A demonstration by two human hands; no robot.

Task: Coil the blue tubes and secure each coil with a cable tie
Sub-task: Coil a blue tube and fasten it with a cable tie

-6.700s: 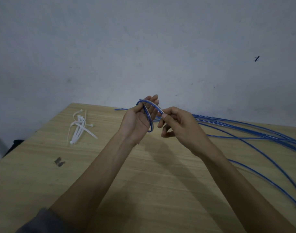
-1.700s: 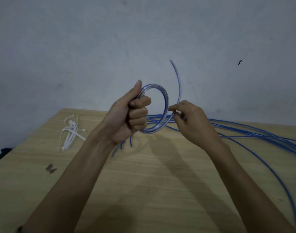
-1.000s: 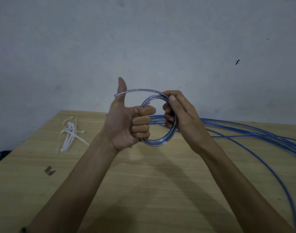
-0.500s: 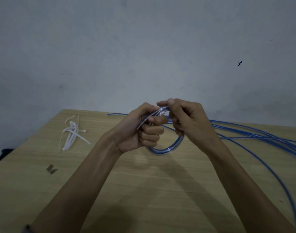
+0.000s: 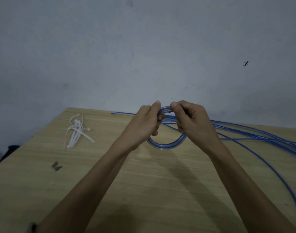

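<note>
Coil (image 5: 166, 144) of blue tube sits gripped on both sides by my left hand (image 5: 144, 125) and right hand (image 5: 191, 122), above the table (image 5: 144, 182), ties (image 5: 76, 132) to its left.

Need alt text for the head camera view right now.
Both hands, left hand and right hand, grip a small blue tube coil above a wooden table. White cable ties lie left; loose blue tubes trail right.

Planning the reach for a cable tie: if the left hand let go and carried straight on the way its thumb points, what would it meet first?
Probably nothing on the table: the left hand points up toward the wall. The cable ties lie off to its left. Depth is unclear.
</note>
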